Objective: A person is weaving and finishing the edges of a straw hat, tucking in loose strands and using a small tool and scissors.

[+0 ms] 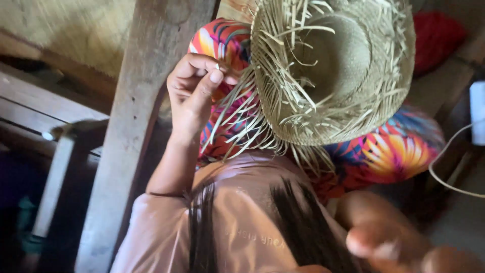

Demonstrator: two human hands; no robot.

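Straw ends fringe the half-woven hat [331, 65], which lies crown-down on a bright flowered cloth [389, 151], its hollow facing the camera and loose strips trailing toward the lower left. One hand [194, 86], at the left of the frame, pinches a single strip [230, 98] between thumb and forefinger. The other hand [399, 242] is blurred at the bottom right corner and cut off; I cannot tell its grip. A pink shirt [237, 222] bears pale lettering across its middle.

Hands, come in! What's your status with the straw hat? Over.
Left hand pinching a loose strand at the straw hat brim. Right hand low, blurred, grip unclear. Hat over flowered cloth. Nothing in between.
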